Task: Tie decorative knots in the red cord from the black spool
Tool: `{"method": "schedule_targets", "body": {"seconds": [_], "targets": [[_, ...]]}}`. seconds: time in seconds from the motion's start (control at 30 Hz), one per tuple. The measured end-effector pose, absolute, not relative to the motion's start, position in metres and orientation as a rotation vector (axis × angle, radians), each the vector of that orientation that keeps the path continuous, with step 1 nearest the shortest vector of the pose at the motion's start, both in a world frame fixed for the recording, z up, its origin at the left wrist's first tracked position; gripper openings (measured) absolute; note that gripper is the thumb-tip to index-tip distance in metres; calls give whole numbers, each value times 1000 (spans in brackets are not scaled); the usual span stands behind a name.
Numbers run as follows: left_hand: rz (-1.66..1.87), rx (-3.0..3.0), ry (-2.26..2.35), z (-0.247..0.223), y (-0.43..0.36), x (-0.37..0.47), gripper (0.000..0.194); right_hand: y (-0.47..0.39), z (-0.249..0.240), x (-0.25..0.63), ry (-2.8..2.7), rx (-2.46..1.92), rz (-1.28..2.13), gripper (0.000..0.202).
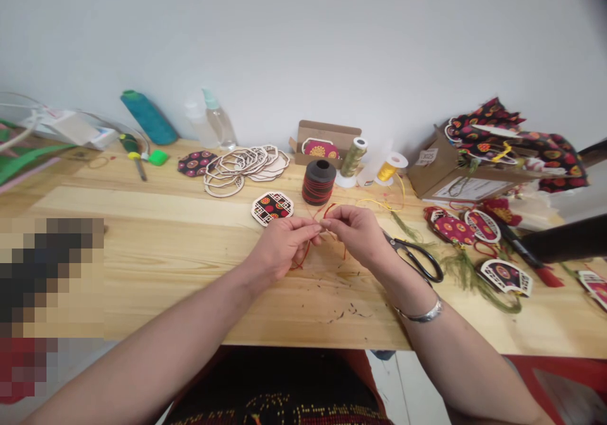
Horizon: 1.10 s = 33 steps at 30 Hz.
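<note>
My left hand (284, 243) and my right hand (353, 229) meet above the middle of the table, thumbs and fingertips pinched together on a thin red cord (303, 259). Loose ends of the cord show below and above the fingers; the spot where they grip is mostly hidden. Just behind the hands stands a dark spool (319, 183) wound with red thread. An ornament (272, 208) with a pale cut-out frame and patterned fabric lies behind my left hand. Black-handled scissors (417, 257) lie beside my right wrist, partly covered by it.
Pale frames (246, 167), a green spool (353, 157), a yellow spool (391, 167) and a small cardboard box (327, 129) line the back. A larger box (431, 166) with fabric and tasselled ornaments (505, 277) are right. A screwdriver (133, 153) and teal cone (149, 118) are left.
</note>
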<state>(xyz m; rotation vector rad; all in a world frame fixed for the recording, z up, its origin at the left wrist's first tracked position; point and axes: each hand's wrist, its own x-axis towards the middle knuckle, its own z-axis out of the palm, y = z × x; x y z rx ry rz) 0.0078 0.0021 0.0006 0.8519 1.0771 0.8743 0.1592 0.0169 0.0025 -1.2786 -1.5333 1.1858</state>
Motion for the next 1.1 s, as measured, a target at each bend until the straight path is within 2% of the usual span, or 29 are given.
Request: {"method": "schedule_targets", "body": {"seconds": [0.37,0.53,0.83,0.97,1.1], "targets": [[1001,1039,1189,2,0,8,21,20,6,168,-1723,-1437,833,14],[1046,1500,1251,0,-1,5,12,20,7,167,-1715,-1553,709,15],[859,1993,1269,-3,-6,6,12,22,4,166,-1454,-1395,1155,22],[830,2057,1202,-2,-7,7,13,17,7,163,-1328,-1258,1431,25],[834,1945,1168,-1,-8,7,11,14,11,161,-1271,-1207,1496,27]]}}
